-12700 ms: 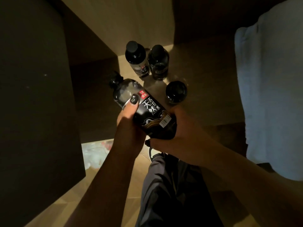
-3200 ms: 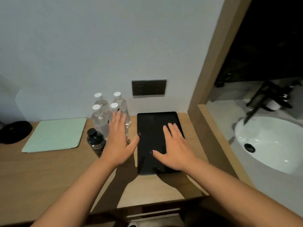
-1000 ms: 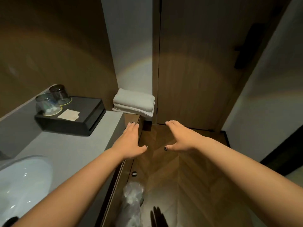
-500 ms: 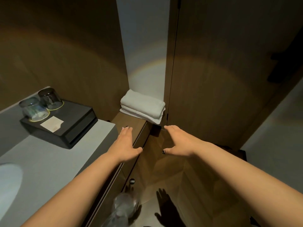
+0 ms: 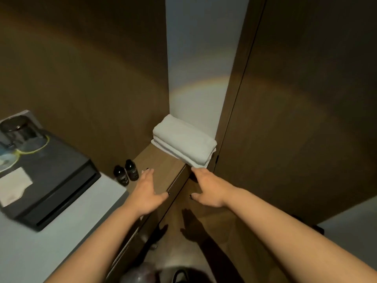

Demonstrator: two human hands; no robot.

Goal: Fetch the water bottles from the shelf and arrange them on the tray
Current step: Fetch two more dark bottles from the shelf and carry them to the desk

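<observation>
A: How is the room bounded?
B: A pale wall strip (image 5: 195,78) is flanked by dark wood panelling (image 5: 91,82) and a wooden door (image 5: 306,99).

A: Which surfaces are provided?
B: A grey countertop (image 5: 40,246) and a wooden ledge (image 5: 161,166) are fitted; wood flooring (image 5: 183,252) is dimly lit.

- 1 head-worn view, looking forward and steeply down past both outstretched forearms.
- It faces the folded white towels (image 5: 184,142) in the corner, fairly near.
- Left of the towels lies the countertop (image 5: 51,240); below them, floor.
</observation>
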